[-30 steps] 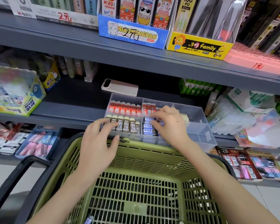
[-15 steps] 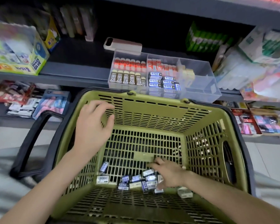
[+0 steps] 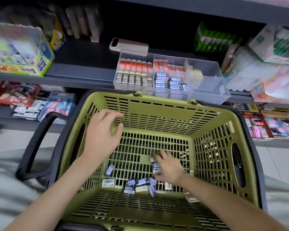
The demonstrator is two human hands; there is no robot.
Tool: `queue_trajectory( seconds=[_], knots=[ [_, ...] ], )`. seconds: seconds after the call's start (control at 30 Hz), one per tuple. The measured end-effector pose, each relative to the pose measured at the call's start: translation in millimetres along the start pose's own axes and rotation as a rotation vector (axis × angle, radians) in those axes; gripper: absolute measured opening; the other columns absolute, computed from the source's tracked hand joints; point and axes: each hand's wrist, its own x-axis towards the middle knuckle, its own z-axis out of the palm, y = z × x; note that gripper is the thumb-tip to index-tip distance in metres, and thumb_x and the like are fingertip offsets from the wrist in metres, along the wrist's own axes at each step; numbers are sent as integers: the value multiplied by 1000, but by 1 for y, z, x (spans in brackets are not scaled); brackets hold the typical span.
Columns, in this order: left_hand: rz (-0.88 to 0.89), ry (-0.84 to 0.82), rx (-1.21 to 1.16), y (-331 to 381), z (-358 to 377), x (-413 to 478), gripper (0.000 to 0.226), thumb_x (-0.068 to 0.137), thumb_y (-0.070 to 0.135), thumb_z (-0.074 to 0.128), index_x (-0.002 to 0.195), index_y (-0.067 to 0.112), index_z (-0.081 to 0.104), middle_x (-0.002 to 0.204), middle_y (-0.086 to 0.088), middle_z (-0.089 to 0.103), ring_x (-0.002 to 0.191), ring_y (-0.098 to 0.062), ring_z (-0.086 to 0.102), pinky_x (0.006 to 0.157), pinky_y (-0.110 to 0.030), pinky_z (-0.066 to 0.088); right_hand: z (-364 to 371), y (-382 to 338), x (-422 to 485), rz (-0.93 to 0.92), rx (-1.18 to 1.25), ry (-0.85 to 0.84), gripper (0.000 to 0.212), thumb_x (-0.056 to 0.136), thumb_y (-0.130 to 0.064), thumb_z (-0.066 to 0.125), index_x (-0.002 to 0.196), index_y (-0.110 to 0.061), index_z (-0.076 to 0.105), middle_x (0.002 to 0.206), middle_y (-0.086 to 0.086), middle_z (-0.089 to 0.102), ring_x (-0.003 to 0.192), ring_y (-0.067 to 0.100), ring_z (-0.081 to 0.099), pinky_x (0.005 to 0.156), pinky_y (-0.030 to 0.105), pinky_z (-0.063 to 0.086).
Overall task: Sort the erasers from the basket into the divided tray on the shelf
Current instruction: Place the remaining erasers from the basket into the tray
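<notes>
Pick-up step: right hand low in green basket, fingers curled round a few blue-sleeved erasers; left hand hovers empty, fingers loosely apart; next move, judged: lift to divided tray, matching blue compartment.

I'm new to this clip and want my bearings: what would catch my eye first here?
The green basket fills the lower middle, with loose erasers heaped on its floor. The right hand reaches down and grips a few of them, while the left hand hovers open over the basket's left side. Behind, on the shelf, the clear tray holds neat rows of sorted ones.
</notes>
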Motion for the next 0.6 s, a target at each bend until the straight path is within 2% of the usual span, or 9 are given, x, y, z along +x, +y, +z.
queue_trajectory(
  seconds=[0.13, 0.2, 0.27, 0.3, 0.33, 0.4, 0.5, 0.53, 0.6],
  knots=[
    [-44, -18, -58, -2, 3, -1, 26, 85, 8, 65, 109, 15, 66, 109, 4, 59, 102, -10, 50, 92, -25, 34, 8, 2, 5, -109, -54, -30, 80, 74, -53, 65, 136, -13, 33, 127, 8, 42, 114, 27, 41, 77, 37, 52],
    [-147, -95, -207, -2, 9, -2, 25, 86, 9, 63, 108, 20, 64, 109, 9, 60, 99, -7, 54, 89, -23, 40, 7, 6, 3, -116, 11, -11, 76, 75, -48, 67, 134, -13, 37, 127, 5, 44, 112, 23, 44, 85, 35, 51],
    [-377, -237, -464, 2, 21, 0, 21, 87, 10, 61, 103, 23, 61, 108, 7, 62, 100, -7, 57, 90, -27, 46, -9, 11, 0, -33, 166, 46, 73, 73, -48, 68, 132, -16, 41, 120, -2, 46, 106, 15, 46, 90, 30, 49],
    [-552, -324, -617, 3, 28, -1, 18, 89, 13, 60, 104, 22, 61, 110, 3, 63, 101, -10, 58, 90, -31, 48, -18, 11, -1, 20, 267, 98, 72, 71, -50, 68, 130, -18, 43, 114, -5, 47, 100, 11, 48, 87, 28, 50],
    [-750, -424, -776, 10, 38, 1, 19, 91, 18, 58, 110, 19, 59, 114, -3, 62, 103, -16, 58, 88, -35, 50, -32, 14, -7, 66, 365, 164, 72, 69, -53, 68, 128, -19, 44, 108, -8, 47, 94, 8, 50, 83, 26, 51],
    [-1098, -642, -1008, 16, 56, 1, 36, 95, 36, 50, 124, 15, 53, 125, -15, 56, 111, -30, 55, 86, -44, 50, -56, 3, -12, 55, 537, 259, 73, 64, -59, 65, 124, -22, 46, 101, -15, 45, 88, 3, 51, 76, 21, 52],
    [-1280, -947, -1266, 14, 78, -8, 51, 94, 53, 39, 127, 15, 49, 129, -20, 52, 114, -40, 54, 84, -55, 50, -84, -20, -20, -70, 628, 232, 74, 60, -64, 63, 124, -31, 44, 104, -18, 44, 93, 1, 51, 80, 17, 48],
    [-1296, -992, -1339, 12, 83, -12, 54, 93, 53, 40, 126, 12, 51, 125, -21, 56, 108, -40, 59, 80, -56, 52, -89, -24, -21, -104, 643, 190, 74, 61, -64, 63, 126, -34, 42, 107, -18, 45, 97, 1, 51, 83, 17, 47],
    [-1298, -953, -1427, 7, 87, -16, 49, 90, 42, 49, 121, 6, 57, 108, -23, 66, 88, -38, 69, 69, -48, 57, -94, -23, -24, -133, 751, 161, 64, 68, -59, 61, 125, -37, 43, 109, -17, 49, 98, 1, 53, 82, 15, 48]
  ],
)
